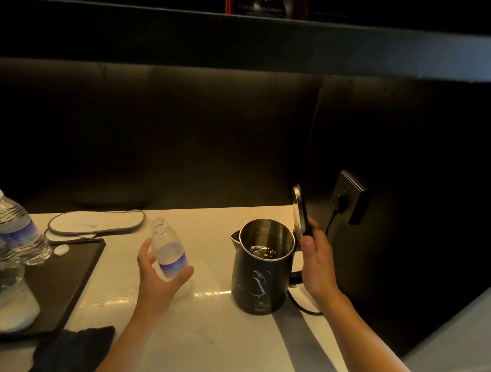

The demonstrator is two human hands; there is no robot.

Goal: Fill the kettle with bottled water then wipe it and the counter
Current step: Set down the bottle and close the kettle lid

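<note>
A black kettle [260,282] with a white marbled pattern stands on the pale counter [210,340], its lid [299,210] tipped up and open; water glints inside. My right hand [315,261] rests at the kettle's handle, thumb against the raised lid. An uncapped clear water bottle [170,254] with a blue label stands upright left of the kettle, looking nearly empty. My left hand [155,275] curls around its lower part, fingers loosely spread. A dark cloth [72,356] lies at the counter's front left.
A black tray [75,278] at the left carries capped water bottles [17,227], a glass [12,302] and a white bottle cap [61,250]. A white slipper [96,222] lies behind it. The kettle's cord [330,224] runs to a wall socket [349,196] at the right. A dark shelf overhangs.
</note>
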